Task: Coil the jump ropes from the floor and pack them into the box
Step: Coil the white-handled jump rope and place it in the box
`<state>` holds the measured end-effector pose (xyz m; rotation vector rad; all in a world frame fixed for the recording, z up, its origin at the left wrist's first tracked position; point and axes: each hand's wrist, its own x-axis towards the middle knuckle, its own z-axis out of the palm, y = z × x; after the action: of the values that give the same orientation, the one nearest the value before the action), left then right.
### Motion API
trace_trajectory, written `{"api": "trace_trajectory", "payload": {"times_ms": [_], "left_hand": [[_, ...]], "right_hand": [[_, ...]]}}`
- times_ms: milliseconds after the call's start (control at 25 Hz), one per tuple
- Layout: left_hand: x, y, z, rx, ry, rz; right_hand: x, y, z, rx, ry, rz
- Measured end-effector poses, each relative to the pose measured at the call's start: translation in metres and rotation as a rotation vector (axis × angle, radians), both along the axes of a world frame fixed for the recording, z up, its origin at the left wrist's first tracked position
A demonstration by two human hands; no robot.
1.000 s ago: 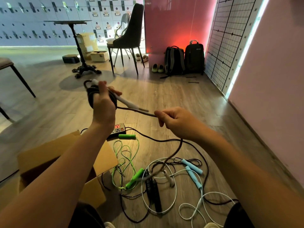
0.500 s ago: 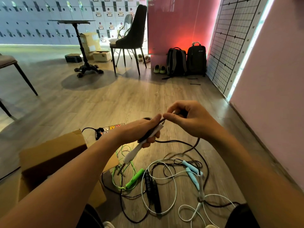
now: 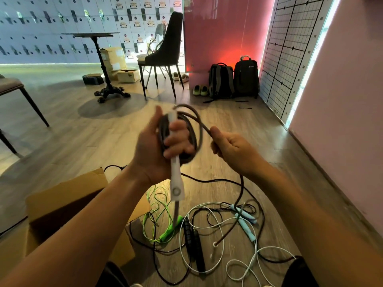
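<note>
Open floor point(image 3: 83, 129) stretched ahead, pink wall point(image 3: 342, 121) close rightward. Left grip point(image 3: 154, 150) clutched the coiled grey rope point(image 3: 193, 137), right grip point(image 3: 234, 149) clasped its tail. The box point(image 3: 62, 195) showed only shadow inside

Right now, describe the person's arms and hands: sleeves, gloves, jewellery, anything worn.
The left hand and right hand are bare: no gloves, rings or watch visible. The left forearm and right forearm are uncovered, no sleeve in view.

Chair point(image 3: 165, 48), table point(image 3: 91, 34), 2 backpacks point(image 3: 246, 77).
</note>
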<state>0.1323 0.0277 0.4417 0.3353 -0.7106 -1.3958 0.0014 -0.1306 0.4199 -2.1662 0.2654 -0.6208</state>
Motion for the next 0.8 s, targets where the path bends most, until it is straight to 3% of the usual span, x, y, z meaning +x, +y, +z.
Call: {"api": "trace_trajectory", "payload": {"times_ms": [120,280,360,480,560,680,800], "left_hand": [[0.014,0.006,0.010,-0.185,0.195,0.336],[0.039,0.007,0.007,-0.041,0.207,0.941],[0.050,0.005,0.001,0.096,0.098,1.159],[0.061,0.003,-0.012,0.259,-0.214,1.335],[0.061,0.000,-0.023,0.428,-0.599,1.357],[0.050,-0.006,-0.033,0.584,-1.145,1.069],[0.027,-0.004,-0.028,0.636,-1.381,0.675]], "right_hand": [[-0.003,-0.005,-0.009,-0.079,0.199,0.019],[-0.007,-0.002,-0.008,-0.120,0.263,0.068],[-0.006,-0.003,-0.006,-0.144,0.248,0.104],[-0.004,-0.004,-0.007,-0.188,0.233,0.120],[-0.002,-0.001,-0.007,-0.238,0.220,0.114],[0.001,0.003,-0.007,-0.313,0.092,0.016],[-0.002,-0.004,-0.005,-0.399,-0.003,-0.113]]}}
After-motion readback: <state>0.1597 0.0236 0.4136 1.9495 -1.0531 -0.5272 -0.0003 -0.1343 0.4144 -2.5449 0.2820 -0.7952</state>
